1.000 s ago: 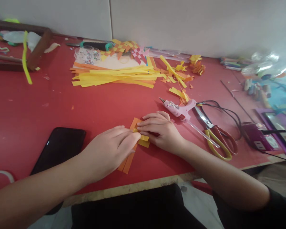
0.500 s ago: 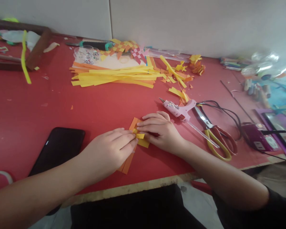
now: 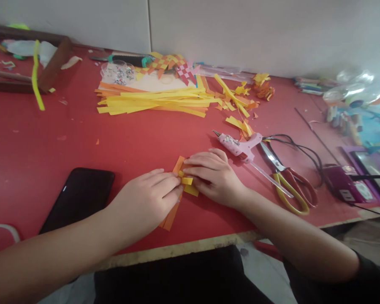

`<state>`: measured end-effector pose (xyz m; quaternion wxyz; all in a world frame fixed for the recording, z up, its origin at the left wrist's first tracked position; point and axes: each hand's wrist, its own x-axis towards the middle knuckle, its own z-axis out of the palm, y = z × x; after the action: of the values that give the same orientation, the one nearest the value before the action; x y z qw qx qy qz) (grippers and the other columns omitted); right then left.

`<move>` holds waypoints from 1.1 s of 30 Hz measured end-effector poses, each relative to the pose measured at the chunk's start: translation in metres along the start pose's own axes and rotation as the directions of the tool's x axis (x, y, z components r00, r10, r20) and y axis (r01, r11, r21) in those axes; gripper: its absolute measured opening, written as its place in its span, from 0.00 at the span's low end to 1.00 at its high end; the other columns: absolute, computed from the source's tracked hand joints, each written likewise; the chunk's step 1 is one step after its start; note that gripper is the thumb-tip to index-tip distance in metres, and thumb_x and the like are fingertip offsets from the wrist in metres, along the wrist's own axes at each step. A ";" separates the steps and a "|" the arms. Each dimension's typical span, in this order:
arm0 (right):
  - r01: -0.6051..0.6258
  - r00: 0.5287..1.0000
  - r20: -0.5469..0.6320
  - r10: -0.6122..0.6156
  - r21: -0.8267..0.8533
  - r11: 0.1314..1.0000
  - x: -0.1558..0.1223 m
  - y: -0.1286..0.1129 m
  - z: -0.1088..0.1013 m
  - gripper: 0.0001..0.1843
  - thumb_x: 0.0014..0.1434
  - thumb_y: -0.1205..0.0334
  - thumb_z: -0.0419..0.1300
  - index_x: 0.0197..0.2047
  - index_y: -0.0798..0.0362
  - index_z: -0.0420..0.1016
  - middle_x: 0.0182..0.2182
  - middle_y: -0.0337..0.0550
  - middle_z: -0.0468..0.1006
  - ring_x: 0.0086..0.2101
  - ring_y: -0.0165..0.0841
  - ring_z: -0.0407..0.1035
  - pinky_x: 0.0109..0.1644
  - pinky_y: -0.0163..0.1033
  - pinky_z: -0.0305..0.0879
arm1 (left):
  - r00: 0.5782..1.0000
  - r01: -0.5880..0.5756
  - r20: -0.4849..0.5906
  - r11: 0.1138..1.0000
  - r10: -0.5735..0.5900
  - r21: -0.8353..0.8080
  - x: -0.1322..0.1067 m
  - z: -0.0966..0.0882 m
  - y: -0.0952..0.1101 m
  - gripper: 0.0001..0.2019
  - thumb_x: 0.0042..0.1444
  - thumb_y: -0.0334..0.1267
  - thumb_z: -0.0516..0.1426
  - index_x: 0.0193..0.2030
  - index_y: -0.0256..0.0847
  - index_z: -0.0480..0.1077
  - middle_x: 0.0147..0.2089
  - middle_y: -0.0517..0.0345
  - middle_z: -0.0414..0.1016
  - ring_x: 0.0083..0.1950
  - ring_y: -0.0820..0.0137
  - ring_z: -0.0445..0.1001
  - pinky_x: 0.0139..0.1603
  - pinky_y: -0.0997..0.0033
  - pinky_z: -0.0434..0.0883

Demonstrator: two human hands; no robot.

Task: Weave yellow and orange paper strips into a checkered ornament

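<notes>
The orange strips [image 3: 171,218] and yellow strips [image 3: 187,181] are placed between and under the fingertips. The left hand's [image 3: 148,195] fingers are pressed together at the yellow; whether it is pinched cannot be told. The right hand's [image 3: 215,177] fingers are slightly spread, touching the strips. Beyond them and rightward, the glue gun [image 3: 239,147] and scissors [image 3: 280,169] are laid.

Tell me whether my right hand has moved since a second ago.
No, not noticeably: your right hand sits in the same place against the glue gun, beside its nozzle end.
</notes>
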<state>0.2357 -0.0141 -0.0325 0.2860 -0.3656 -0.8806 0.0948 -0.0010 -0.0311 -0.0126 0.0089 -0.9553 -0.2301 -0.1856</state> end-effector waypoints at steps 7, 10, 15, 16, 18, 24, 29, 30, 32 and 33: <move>0.148 0.988 -0.067 -0.140 0.138 0.979 0.004 -0.004 -0.005 0.19 0.59 0.73 0.59 0.52 0.51 0.75 0.41 0.47 0.82 0.42 0.36 0.76 0.53 0.46 0.73 | 0.996 0.060 0.069 0.998 -0.058 -0.035 0.002 0.000 0.001 0.13 0.63 0.22 0.53 0.40 0.32 0.79 0.40 0.45 0.81 0.39 0.58 0.80 0.45 0.54 0.80; 0.160 0.987 -0.054 -0.154 0.132 0.978 0.004 -0.003 -0.002 0.16 0.62 0.73 0.58 0.51 0.50 0.74 0.41 0.46 0.83 0.42 0.35 0.77 0.53 0.46 0.74 | 0.996 0.059 0.073 0.997 -0.055 -0.054 0.001 0.002 0.000 0.12 0.64 0.23 0.52 0.41 0.31 0.78 0.39 0.44 0.80 0.40 0.57 0.79 0.44 0.53 0.80; 0.185 0.982 -0.067 -0.175 0.217 0.958 0.004 0.000 0.001 0.04 0.66 0.67 0.59 0.44 0.50 0.73 0.40 0.47 0.83 0.43 0.35 0.78 0.51 0.46 0.75 | 0.999 0.036 0.035 0.997 -0.034 -0.063 0.000 0.002 0.000 0.15 0.65 0.22 0.50 0.43 0.29 0.79 0.40 0.42 0.80 0.40 0.56 0.80 0.42 0.53 0.80; 0.181 0.983 -0.061 -0.172 0.239 0.954 0.004 0.001 0.001 0.04 0.66 0.67 0.59 0.43 0.51 0.73 0.40 0.47 0.83 0.43 0.35 0.78 0.51 0.46 0.76 | 0.999 0.033 0.030 0.997 -0.031 -0.063 0.000 0.002 0.000 0.15 0.65 0.22 0.50 0.43 0.29 0.79 0.40 0.41 0.80 0.40 0.56 0.80 0.42 0.53 0.80; 0.166 0.986 -0.034 -0.163 0.270 0.948 0.005 0.003 0.001 0.05 0.67 0.68 0.58 0.43 0.51 0.73 0.40 0.48 0.83 0.43 0.35 0.78 0.51 0.46 0.76 | 0.999 0.033 0.023 0.998 -0.032 -0.058 0.000 0.002 0.000 0.14 0.64 0.22 0.51 0.43 0.29 0.79 0.41 0.42 0.81 0.41 0.55 0.80 0.43 0.53 0.80; 0.083 0.990 0.089 -0.113 0.286 0.955 0.012 0.007 0.000 0.07 0.66 0.70 0.57 0.45 0.52 0.75 0.37 0.45 0.83 0.40 0.33 0.78 0.45 0.40 0.76 | 0.998 0.052 0.041 0.998 -0.051 -0.032 -0.001 0.002 0.000 0.12 0.64 0.24 0.53 0.44 0.32 0.79 0.42 0.45 0.82 0.40 0.56 0.80 0.41 0.55 0.80; 0.098 0.966 0.204 -0.158 0.279 0.955 0.024 0.011 -0.006 0.10 0.64 0.73 0.57 0.41 0.55 0.79 0.37 0.44 0.83 0.40 0.33 0.77 0.46 0.38 0.74 | 0.995 0.069 0.069 0.998 -0.068 -0.008 -0.001 0.001 -0.001 0.10 0.64 0.28 0.55 0.44 0.34 0.79 0.42 0.45 0.81 0.38 0.57 0.79 0.38 0.55 0.80; 0.097 0.961 0.222 -0.162 0.281 0.955 0.026 0.012 -0.007 0.10 0.64 0.74 0.56 0.41 0.55 0.79 0.36 0.44 0.83 0.40 0.33 0.76 0.46 0.38 0.73 | 0.995 0.072 0.070 0.997 -0.071 -0.010 -0.001 0.002 -0.001 0.10 0.64 0.28 0.56 0.44 0.34 0.79 0.43 0.45 0.81 0.37 0.57 0.79 0.38 0.55 0.80; 0.085 0.954 0.254 -0.160 0.284 0.955 0.030 0.012 -0.009 0.12 0.63 0.75 0.56 0.41 0.55 0.79 0.36 0.44 0.83 0.39 0.32 0.76 0.45 0.37 0.72 | 0.995 0.076 0.072 0.997 -0.074 -0.019 -0.001 0.002 -0.001 0.09 0.64 0.27 0.56 0.43 0.33 0.79 0.43 0.44 0.81 0.37 0.56 0.79 0.36 0.55 0.80; 0.077 0.949 0.272 -0.157 0.283 0.956 0.032 0.012 -0.009 0.12 0.62 0.75 0.56 0.41 0.54 0.80 0.36 0.43 0.84 0.39 0.32 0.76 0.45 0.37 0.72 | 0.995 0.076 0.073 0.997 -0.074 -0.024 0.000 0.003 -0.002 0.09 0.63 0.27 0.56 0.42 0.33 0.79 0.42 0.45 0.81 0.37 0.56 0.79 0.36 0.55 0.79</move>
<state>0.2303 0.0162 -0.0159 0.2053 -0.2520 -0.9123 0.2491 -0.0010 -0.0296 -0.0157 -0.0190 -0.9521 -0.2633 -0.1545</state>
